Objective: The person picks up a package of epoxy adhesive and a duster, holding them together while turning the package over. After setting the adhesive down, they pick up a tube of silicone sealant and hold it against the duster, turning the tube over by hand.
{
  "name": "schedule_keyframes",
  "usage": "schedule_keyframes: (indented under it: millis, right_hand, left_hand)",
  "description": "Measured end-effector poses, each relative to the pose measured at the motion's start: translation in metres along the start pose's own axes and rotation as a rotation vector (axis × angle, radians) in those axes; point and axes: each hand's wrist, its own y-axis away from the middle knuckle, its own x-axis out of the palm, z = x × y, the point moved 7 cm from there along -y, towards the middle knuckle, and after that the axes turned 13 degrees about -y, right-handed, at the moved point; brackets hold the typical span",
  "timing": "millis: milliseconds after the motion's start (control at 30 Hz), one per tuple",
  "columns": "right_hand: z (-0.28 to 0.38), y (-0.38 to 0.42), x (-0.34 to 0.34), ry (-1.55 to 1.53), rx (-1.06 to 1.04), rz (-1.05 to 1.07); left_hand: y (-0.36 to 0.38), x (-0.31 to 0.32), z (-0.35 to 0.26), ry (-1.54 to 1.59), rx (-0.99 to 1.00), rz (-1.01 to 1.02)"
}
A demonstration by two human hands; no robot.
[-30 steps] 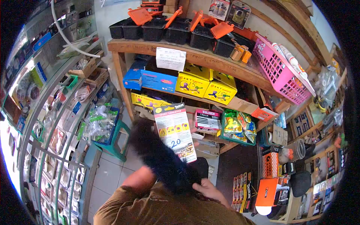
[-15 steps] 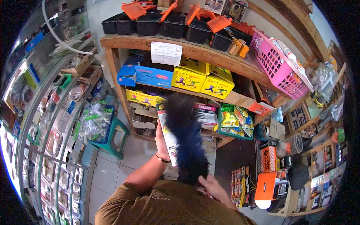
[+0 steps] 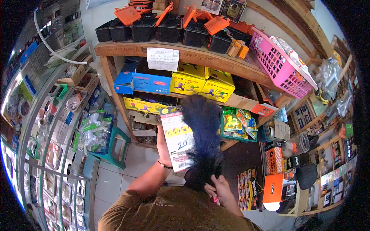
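Observation:
My left hand (image 3: 163, 148) grips the left side of a printed white box (image 3: 179, 135) with a red strip, yellow pictures and a handwritten "20". My right hand (image 3: 221, 188) is wrapped round the pinkish-red handle of a dark blue-black feather duster (image 3: 202, 127). The duster stands upright in front of my chest. Its blurred feathers overlap the box's right edge and hide part of it. Behind them, yellow boxes (image 3: 189, 83) and a blue box (image 3: 151, 82) sit on the shelf.
Black bins (image 3: 170, 29) with orange lids and a pink basket (image 3: 283, 65) stand on the wooden shelf top. A green basket (image 3: 238, 136) of bagged goods is below. To the left are a teal stool (image 3: 117, 150) and glass display shelves (image 3: 50, 169); to the right, an orange box (image 3: 274, 188).
The box has turned so its printed face with the "20" shows more. The duster has shifted right, uncovering more of the box. The view has moved slightly.

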Motion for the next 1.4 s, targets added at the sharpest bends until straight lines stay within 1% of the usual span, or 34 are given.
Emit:
schedule_keyframes:
  millis: [33,133,167,233,267,300,333,367,400,433,467,500,533,567,633,667,700,733,767,800,833,900,933,1000,1033,1100,1133,1167,1200,1233,1267,1300,1333,1400]
  right_hand:
    - [-0.003,-0.001,-0.004,-0.073,-0.008,-0.067]
    - [-0.007,-0.003,0.000,0.049,-0.004,-0.068]
    - [-0.007,-0.004,0.000,0.118,0.001,-0.069]
    - [-0.007,-0.004,0.001,0.189,0.014,-0.069]
    - [-0.001,-0.006,0.002,-0.018,-0.026,-0.056]
    - [0.005,-0.007,0.003,-0.226,-0.065,-0.041]
    - [-0.005,-0.011,-0.001,-0.041,0.031,0.033]
    - [-0.009,-0.015,-0.005,-0.041,0.028,0.040]
    - [-0.006,-0.018,0.001,0.248,-0.092,0.184]
    - [-0.005,-0.017,0.009,0.541,-0.214,0.326]
    - [-0.008,-0.022,0.003,0.468,-0.192,0.241]
    - [-0.002,-0.021,0.012,0.473,-0.192,0.247]
    - [0.008,-0.017,0.018,0.126,-0.118,0.179]
    - [0.009,-0.014,0.018,-0.221,-0.039,0.104]
    - [0.001,-0.018,0.011,-0.123,-0.039,0.142]
    - [0.003,-0.017,0.015,0.200,-0.115,0.195]
    - [0.002,-0.015,0.018,0.524,-0.190,0.241]
    - [-0.004,-0.014,0.017,0.456,-0.028,0.226]
    - [-0.004,-0.016,0.017,0.444,-0.029,0.223]
    - [-0.002,-0.018,0.014,0.155,-0.024,0.188]
    - [-0.001,-0.020,0.010,-0.129,-0.016,0.152]
    - [0.000,-0.019,0.013,-0.116,-0.028,0.170]
    - [0.000,-0.014,0.021,0.073,-0.047,0.243]
    - [0.003,-0.009,0.034,0.463,-0.098,0.377]
    - [0.008,-0.011,0.033,0.466,-0.105,0.370]
    - [0.014,-0.018,0.014,0.017,-0.015,0.164]
    - [0.014,-0.025,0.014,-0.143,-0.049,0.195]
    - [0.012,-0.022,0.017,-0.146,-0.044,0.191]
    - [0.005,-0.018,0.019,-0.029,0.006,0.154]
    - [0.002,-0.015,0.022,0.090,0.050,0.119]
    - [0.005,-0.009,0.036,0.170,0.017,0.278]
    - [0.005,-0.012,0.032,0.176,0.011,0.280]
    - [0.003,-0.018,0.020,0.115,0.025,0.231]
    - [0.008,-0.024,0.003,-0.105,-0.024,0.122]
  left_hand:
    - [-0.002,0.018,-0.002,0.255,-0.024,0.269]
    - [-0.006,0.007,0.012,-0.257,-0.053,-0.013]
    - [-0.006,0.019,0.006,-0.006,-0.035,0.275]
    - [0.003,0.032,0.003,-0.068,0.053,0.205]
    - [0.000,0.003,0.002,0.059,-0.033,0.039]
    - [-0.002,0.026,-0.008,0.307,-0.001,0.344]
    - [-0.001,0.023,-0.003,0.162,-0.012,0.199]
    - [0.000,0.023,0.000,0.016,-0.024,0.056]
    - [0.001,0.023,0.002,-0.047,0.013,0.159]
    - [-0.008,0.013,0.004,-0.232,-0.027,0.122]
    - [-0.008,0.009,0.003,-0.186,-0.016,0.134]
    - [-0.007,0.008,0.000,-0.138,-0.006,0.144]
    - [0.002,0.038,-0.010,0.007,0.008,0.181]
    - [-0.001,-0.006,-0.009,0.351,0.051,0.439]
    - [0.000,0.039,-0.010,0.208,0.042,0.195]
    - [-0.002,0.030,-0.006,0.005,-0.013,0.121]
    - [0.002,0.024,-0.001,-0.057,-0.015,0.112]
    - [0.000,0.012,0.002,-0.150,-0.019,0.050]
    - [-0.001,0.003,0.003,-0.243,-0.020,-0.012]
    - [0.007,0.032,-0.007,-0.059,0.007,0.159]
    - [0.006,0.010,-0.009,-0.085,0.008,-0.014]
    - [0.001,0.017,-0.006,-0.052,0.010,-0.025]
    - [-0.003,0.019,-0.003,-0.097,-0.052,0.078]
    - [-0.001,0.021,0.004,-0.069,-0.061,0.115]
    - [-0.003,0.021,0.004,-0.087,-0.074,0.092]
    - [-0.003,0.037,0.001,-0.101,0.022,0.216]
    - [-0.006,0.027,0.001,-0.041,0.012,0.163]
    - [-0.008,0.018,-0.001,0.015,-0.002,0.107]
    - [-0.009,0.027,-0.002,-0.050,0.031,0.091]
    - [-0.010,0.030,0.002,-0.035,-0.004,0.156]
    - [-0.013,0.019,0.006,-0.157,-0.021,0.072]
    - [-0.016,0.008,0.009,-0.274,-0.033,-0.012]
    - [-0.013,0.017,0.006,-0.122,0.006,0.157]
    - [-0.015,0.011,0.002,0.103,0.011,0.266]
